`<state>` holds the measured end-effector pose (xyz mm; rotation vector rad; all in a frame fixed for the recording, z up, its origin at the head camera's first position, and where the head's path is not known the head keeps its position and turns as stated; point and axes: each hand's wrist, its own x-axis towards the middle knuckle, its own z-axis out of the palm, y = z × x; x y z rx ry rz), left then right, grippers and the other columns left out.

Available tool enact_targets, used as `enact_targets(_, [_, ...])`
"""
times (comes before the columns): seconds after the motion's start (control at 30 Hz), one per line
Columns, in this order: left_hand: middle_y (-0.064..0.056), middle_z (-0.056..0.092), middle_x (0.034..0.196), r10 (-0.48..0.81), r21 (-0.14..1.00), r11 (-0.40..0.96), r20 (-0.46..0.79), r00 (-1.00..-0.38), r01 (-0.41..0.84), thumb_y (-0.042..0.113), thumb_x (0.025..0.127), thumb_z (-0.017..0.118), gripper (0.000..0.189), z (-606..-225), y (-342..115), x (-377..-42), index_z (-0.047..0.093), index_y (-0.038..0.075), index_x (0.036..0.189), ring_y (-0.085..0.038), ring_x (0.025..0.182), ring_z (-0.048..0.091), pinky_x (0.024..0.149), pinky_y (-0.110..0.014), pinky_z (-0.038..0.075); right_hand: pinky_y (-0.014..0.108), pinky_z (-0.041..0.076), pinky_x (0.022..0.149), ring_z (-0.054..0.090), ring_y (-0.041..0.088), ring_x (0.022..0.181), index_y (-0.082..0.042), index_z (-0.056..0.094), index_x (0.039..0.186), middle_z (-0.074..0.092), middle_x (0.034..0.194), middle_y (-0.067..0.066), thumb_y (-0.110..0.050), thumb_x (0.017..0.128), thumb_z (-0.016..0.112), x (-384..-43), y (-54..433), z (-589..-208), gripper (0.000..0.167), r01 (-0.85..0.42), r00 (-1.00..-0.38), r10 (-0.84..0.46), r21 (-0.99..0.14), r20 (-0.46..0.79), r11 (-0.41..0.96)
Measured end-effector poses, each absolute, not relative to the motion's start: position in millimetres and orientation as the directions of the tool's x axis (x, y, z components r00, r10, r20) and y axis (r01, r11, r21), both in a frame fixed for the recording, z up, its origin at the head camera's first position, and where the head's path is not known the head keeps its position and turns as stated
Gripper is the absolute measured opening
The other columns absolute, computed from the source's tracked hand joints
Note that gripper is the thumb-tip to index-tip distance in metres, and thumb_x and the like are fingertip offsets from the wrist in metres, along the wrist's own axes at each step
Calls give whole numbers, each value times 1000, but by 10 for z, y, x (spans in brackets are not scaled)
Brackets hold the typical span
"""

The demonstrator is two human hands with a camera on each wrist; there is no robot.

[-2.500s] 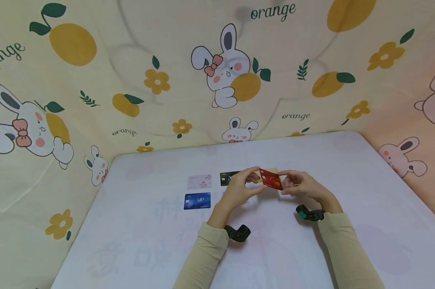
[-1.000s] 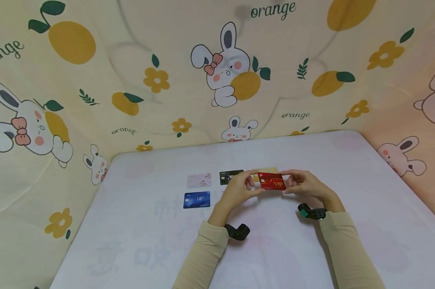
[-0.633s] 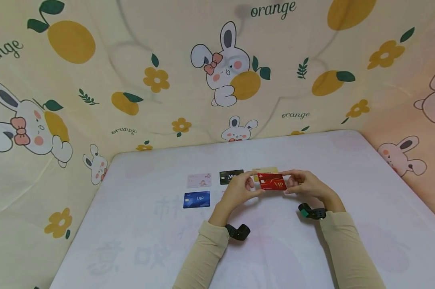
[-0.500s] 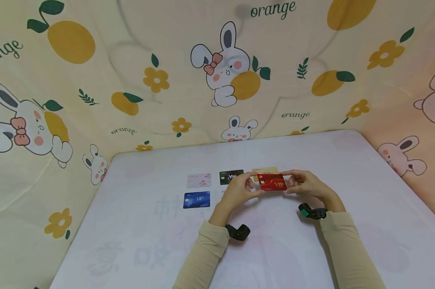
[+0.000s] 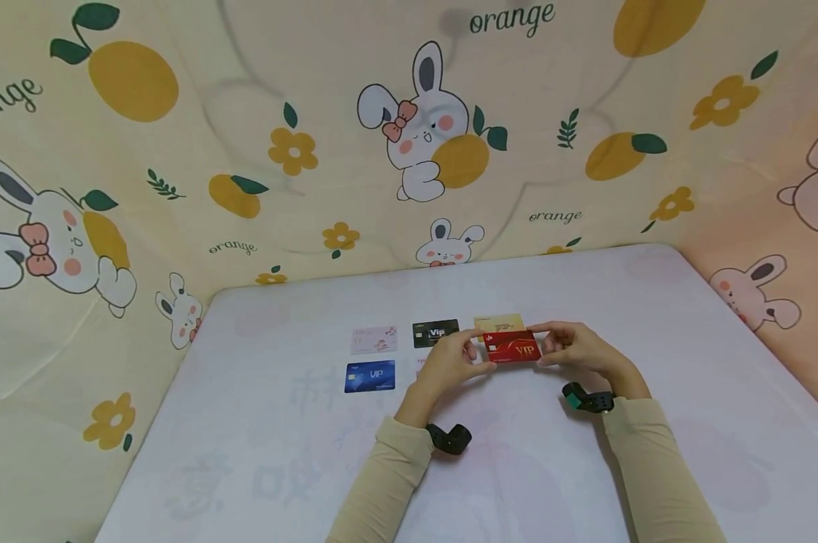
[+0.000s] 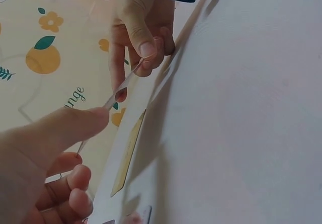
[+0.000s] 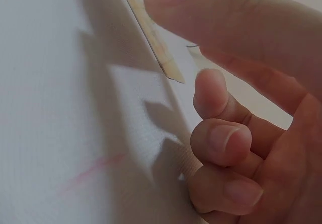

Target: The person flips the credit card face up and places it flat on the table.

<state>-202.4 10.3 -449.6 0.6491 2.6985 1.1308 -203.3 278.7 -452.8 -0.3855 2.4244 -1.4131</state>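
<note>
A red VIP card is held up between both hands, its printed face toward the head camera. The left hand pinches its left edge between thumb and fingers; the right hand pinches the right edge the same way. In the left wrist view the card shows nearly edge-on, above the table. Behind it lies a gold card, partly covered by the red one in the head view. Close beyond the left hand rests a black Vip card. Another card is mostly hidden by the left hand.
A pale pink card and a blue VIP card lie in a column to the left on the white table. A patterned cloth with rabbits and oranges rises behind the table and along its sides.
The red card, tilted at first, has been turned level with its face toward the head camera. Both hands have then lowered it slightly, uncovering more of the gold and black cards.
</note>
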Motion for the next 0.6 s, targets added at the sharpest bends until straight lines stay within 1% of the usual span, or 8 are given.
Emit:
enact_targets(0.17, [-2, 60, 76, 439, 704, 632, 18, -898, 323, 29, 79, 79, 61, -4494, 107, -2012, 57, 9, 133, -3, 62, 41, 60, -15, 35, 20, 42, 64, 48, 7, 71, 7, 49, 134, 54, 79, 3, -12, 79, 78, -2026, 2780, -4515, 65, -74, -913, -384, -873, -135, 482])
enact_targets(0.5, [7, 51, 70, 438, 656, 680, -6, -899, 328, 33, 81, 77, 60, -4526, 113, -2011, 57, 14, 134, -2, 62, 41, 59, -14, 33, 19, 42, 63, 47, 8, 70, 6, 51, 133, 54, 79, 4, -14, 79, 78, -2032, 2774, -4530, 63, -59, -907, -389, -863, -164, 502])
enact_targets(0.6, [7, 51, 70, 433, 660, 683, -22, -901, 312, 33, 81, 77, 58, -4534, 109, -2006, 58, 14, 132, -3, 62, 42, 58, -15, 34, 19, 43, 64, 47, 9, 70, 6, 50, 133, 54, 79, 5, -14, 79, 78, -2033, 2768, -4531, 64, -45, -904, -388, -863, -179, 503])
